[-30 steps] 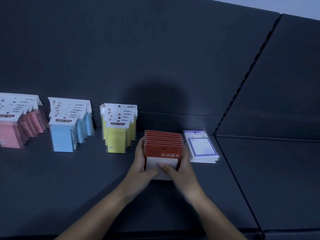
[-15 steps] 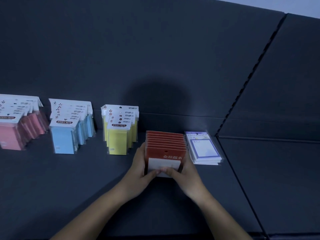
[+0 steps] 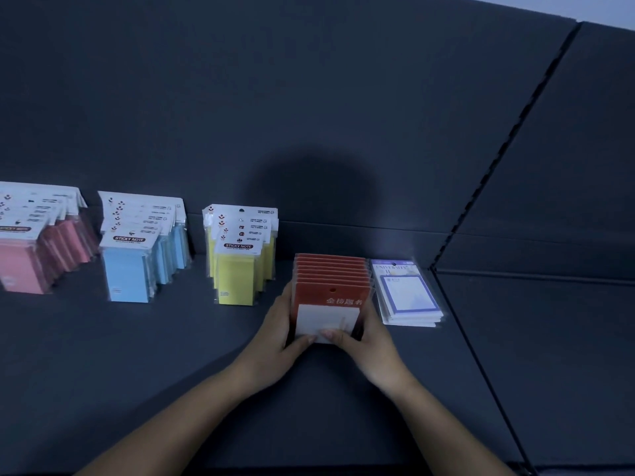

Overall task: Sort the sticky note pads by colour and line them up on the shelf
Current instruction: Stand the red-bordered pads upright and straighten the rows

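Pink pads (image 3: 20, 269) cropped | red pads (image 3: 330, 290) partly hidden: left hand (image 3: 275, 334), right hand (image 3: 369, 338)

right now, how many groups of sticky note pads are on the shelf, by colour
row of pink packaged sticky note pads: 1
row of light blue packaged sticky note pads: 1
row of yellow packaged sticky note pads: 1
row of red-carded white note pads, gripped by the left hand and right hand: 1
flat stack of purple-bordered white note pads: 1
Total: 5 groups
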### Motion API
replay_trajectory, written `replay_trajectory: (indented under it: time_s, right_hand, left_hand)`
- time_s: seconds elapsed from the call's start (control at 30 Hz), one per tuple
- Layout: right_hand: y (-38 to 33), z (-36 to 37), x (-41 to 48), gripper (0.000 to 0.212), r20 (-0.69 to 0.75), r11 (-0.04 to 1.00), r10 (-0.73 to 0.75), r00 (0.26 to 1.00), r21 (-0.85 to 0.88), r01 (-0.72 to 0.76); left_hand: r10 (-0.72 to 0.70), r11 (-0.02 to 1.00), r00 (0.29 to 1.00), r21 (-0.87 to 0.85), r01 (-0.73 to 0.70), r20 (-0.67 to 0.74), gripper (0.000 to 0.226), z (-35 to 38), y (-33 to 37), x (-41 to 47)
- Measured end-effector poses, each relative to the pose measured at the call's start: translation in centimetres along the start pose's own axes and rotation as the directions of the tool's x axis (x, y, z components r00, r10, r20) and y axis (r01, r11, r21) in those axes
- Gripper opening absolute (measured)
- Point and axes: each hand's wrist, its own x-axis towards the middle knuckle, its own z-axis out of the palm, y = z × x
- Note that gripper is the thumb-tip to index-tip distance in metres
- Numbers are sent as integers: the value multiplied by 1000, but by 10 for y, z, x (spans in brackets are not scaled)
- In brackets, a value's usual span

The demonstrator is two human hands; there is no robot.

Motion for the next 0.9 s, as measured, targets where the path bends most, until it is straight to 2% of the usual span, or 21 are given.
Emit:
replay_trajectory:
  time_s: [0.1,0.3,0.63,0.8,0.9]
  right_hand:
    - [4,2,12,52,-88,998,-23,996,-61,17]
    - [9,7,39,50,-199,988,-69,977,-149,39]
    - [17,12,75,54,-250,944,-123,960,-328,36]
    - [19,14,78,55,-264,939,-132,955,-343,35]
    - [18,15,77,59,-280,952,-105,954,-306,15]
  left_hand:
    - [18,1000,999,-16,-18,-49,72,3,0,11]
    - [-75,996,986,-49,68,-149,74,8,-10,34]
    - [-125,991,949,11,134,-288,68,16,-20,70]
    - [-150,983,936,55,176,-318,71,18,-25,73]
    - [-176,981,933,19,192,-315,73,18,-24,72]
